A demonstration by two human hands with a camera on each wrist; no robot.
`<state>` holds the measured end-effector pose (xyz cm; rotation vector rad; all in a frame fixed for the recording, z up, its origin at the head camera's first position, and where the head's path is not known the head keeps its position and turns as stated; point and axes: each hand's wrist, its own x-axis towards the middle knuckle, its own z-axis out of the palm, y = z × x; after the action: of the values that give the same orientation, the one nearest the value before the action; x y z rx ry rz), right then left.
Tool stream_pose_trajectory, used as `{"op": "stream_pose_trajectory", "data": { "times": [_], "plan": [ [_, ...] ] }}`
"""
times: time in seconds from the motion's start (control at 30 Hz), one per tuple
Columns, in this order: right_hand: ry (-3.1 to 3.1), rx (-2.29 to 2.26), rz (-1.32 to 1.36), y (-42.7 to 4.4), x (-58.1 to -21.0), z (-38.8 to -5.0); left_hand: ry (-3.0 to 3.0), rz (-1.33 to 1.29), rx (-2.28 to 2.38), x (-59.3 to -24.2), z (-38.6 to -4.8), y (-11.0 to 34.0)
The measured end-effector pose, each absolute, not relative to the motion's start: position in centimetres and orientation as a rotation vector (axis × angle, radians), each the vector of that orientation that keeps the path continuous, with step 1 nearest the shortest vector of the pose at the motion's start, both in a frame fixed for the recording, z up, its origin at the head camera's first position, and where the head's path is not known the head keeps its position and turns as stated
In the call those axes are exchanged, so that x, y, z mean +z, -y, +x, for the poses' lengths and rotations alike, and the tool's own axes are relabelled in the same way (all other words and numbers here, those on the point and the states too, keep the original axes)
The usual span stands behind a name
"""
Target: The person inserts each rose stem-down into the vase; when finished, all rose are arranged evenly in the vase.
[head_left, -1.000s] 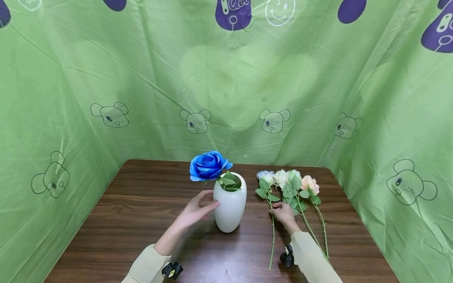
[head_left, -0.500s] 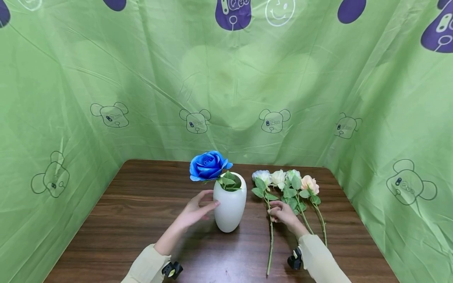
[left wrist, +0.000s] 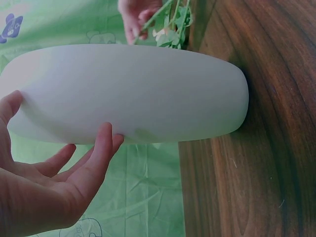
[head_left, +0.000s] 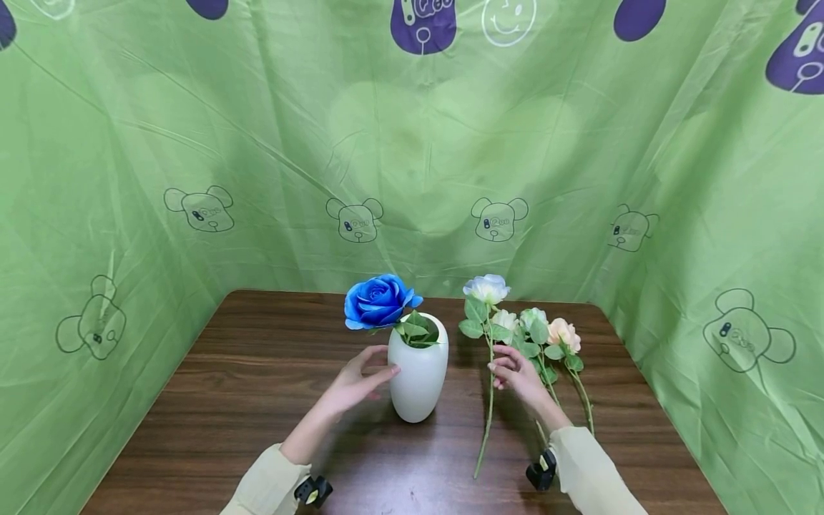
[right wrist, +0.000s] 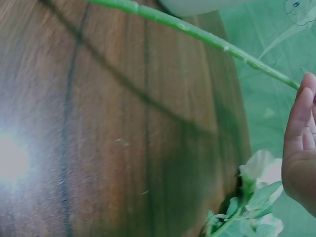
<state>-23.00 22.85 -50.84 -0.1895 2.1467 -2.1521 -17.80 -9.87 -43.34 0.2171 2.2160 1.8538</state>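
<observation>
A blue rose with green leaves stands in a white vase. My left hand rests against the vase's left side, thumb and fingers spread; in the left wrist view its fingertips touch the vase wall. My right hand pinches the green stem of a pale blue-white rose between thumb and fingertips, right of the vase. The rose is upright with a slight tilt, its stem end low and toward me. The right wrist view shows the stem above the table, casting a shadow.
Beside my right hand, more flowers lie on the wooden table: a peach one, a pale greenish one and a white one partly behind the held rose. A green curtain hangs around the table.
My right hand has lifted the pale blue-white rose off the table; its bloom has risen and its stem has tilted up. The left hand and vase have not moved.
</observation>
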Motion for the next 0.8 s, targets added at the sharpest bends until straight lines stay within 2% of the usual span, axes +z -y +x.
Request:
{"op": "stream_pose_trajectory", "data": {
  "times": [0.2,0.27,0.57,0.8],
  "plan": [
    [-2.022,-2.343,-0.593,-24.2,-52.3,-24.5,-2.215,0.225,1.852,-43.4,-17.9,10.0],
    [-1.995,-2.374,-0.65,-24.4,-52.2,-24.8,-2.209,0.227,1.855,-43.4,-17.9,10.0],
    [-1.962,-2.471,-0.675,-22.8,-47.0,-23.5,-2.216,0.224,1.852,-43.3,-17.8,9.9],
    [-1.892,-2.625,-0.441,-20.5,-41.1,-20.9,-2.213,0.218,1.853,-43.4,-17.9,9.9]
  ]
}}
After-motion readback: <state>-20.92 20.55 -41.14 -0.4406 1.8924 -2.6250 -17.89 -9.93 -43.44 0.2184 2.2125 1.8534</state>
